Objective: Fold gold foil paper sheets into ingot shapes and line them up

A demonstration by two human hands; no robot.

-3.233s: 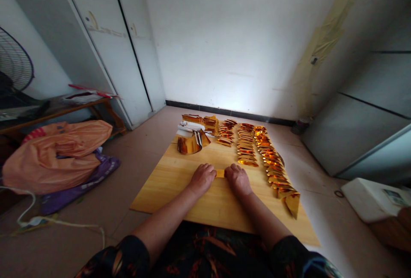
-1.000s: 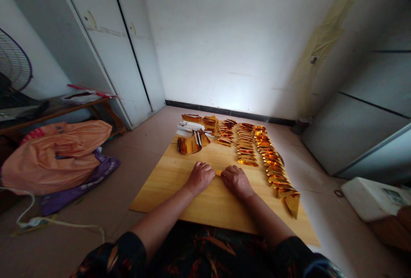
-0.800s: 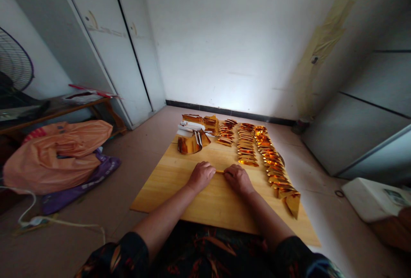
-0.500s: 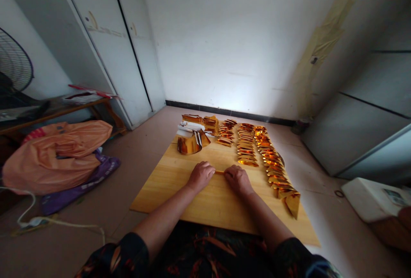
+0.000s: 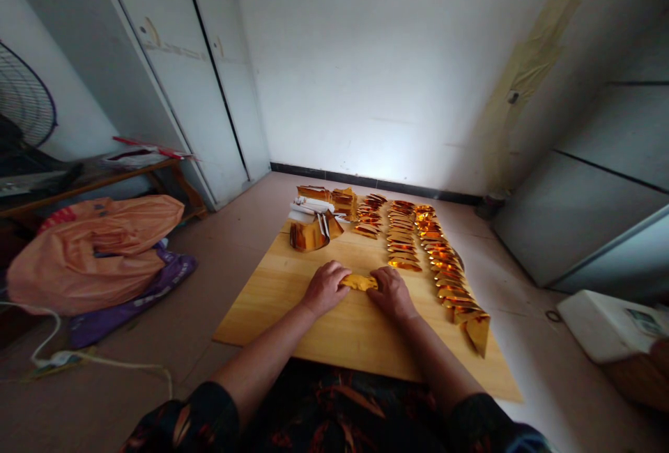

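Gold paper piece: crumpled-looking and narrow, (image 5: 359,281) at the centre of the clock used here, with 12 pointing away from the person; stretched between the two hands over the counter (image 5: 334,334); whether it touches the wood, I cannot tell.
Left hand: at 9 o'clock (image 5: 325,290), back upward, fingers (image 5: 341,275) clamped on the near end of the piece.
Right hand: at 3 o'clock (image 5: 394,293), likewise back upward, fingers clamped on the opposite end.
Curved gold stack: between 10 and 11 o'clock, (image 5: 308,235) its sheets bent into an arc on the counter.
White bundle: about 11 o'clock, (image 5: 314,205) just behind that stack.
Short row: just past 12, (image 5: 370,217) folded gold pieces close together.
Middle row: between 1 and 2, (image 5: 402,235) more of the same, running away from the person.
Long row: sweeping from between 1 and 2 round to nearly 4, (image 5: 446,268) pieces overlapping along the counter's edge.
Floor, 9 o'clock: an orange bag (image 5: 99,251) resting partly on a purple bag (image 5: 130,300).
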